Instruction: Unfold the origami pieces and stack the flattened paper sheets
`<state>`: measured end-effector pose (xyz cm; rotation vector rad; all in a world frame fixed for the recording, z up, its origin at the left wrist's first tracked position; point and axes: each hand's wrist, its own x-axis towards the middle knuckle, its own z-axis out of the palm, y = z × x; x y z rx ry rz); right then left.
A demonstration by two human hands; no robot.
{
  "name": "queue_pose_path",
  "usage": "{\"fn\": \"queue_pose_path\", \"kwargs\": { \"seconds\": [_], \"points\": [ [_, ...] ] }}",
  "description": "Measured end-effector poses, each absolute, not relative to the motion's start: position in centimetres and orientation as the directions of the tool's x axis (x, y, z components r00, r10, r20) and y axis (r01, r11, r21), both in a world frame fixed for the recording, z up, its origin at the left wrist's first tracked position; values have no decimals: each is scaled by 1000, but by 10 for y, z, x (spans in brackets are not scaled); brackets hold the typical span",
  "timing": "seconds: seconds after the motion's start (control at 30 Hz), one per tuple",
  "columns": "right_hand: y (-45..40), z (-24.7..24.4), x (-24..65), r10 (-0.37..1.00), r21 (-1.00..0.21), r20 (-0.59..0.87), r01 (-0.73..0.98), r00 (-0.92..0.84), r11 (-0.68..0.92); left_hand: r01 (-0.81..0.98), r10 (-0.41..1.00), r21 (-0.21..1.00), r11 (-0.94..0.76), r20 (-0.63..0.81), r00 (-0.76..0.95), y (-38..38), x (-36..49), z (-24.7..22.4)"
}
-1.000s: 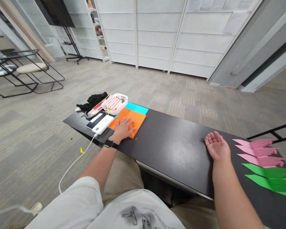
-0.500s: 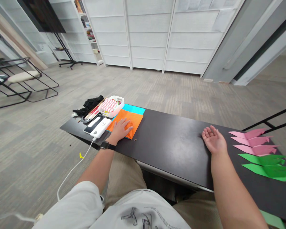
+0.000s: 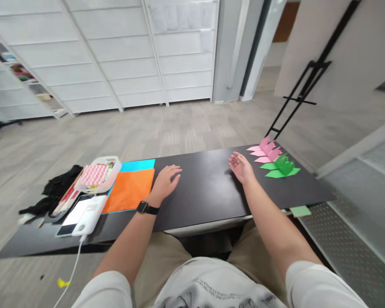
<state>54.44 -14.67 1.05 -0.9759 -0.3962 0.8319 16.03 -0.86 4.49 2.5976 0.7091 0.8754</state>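
orange paper (image 3: 130, 190) lies flat, overlapping bright blue paper (image 3: 137, 165)

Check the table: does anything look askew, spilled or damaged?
Nothing looks spilled or damaged. The orange paper lies offset on the blue paper, whose far strip shows. Oddest is a pale green piece jutting out at the near right edge of the table; I cannot tell what it is.

On the table (image 3: 199, 192) — paper sheets (image 3: 130, 190) left, paper figures (image 3: 269, 156) right
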Motion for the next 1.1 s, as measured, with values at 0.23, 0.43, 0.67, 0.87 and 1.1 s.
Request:
{"fn": "queue_pose_path", "kwargs": {
  "seconds": [0.23,0.43,0.67,0.87,1.1],
  "points": [
    [-239,20,560,480,-981,163,88,862,175,188,464,546,-816,427,776,-37,247,32],
    [-310,17,640,-11,-848,450,423,893,-320,179,507,593,-785,447,737,-33,277,21],
    [-313,23,679,59,-833,338,328,939,-446,246,738,762,-599,407,537,-15,261,3],
    [-329,37,644,110,-799,346,354,932,-487,177,766,825,-537,388,513,-16,260,9],
    [-246,52,495,748,-726,397,680,532,-99,75,738,847,-526,412,534,-14,265,19]
  ]
}}
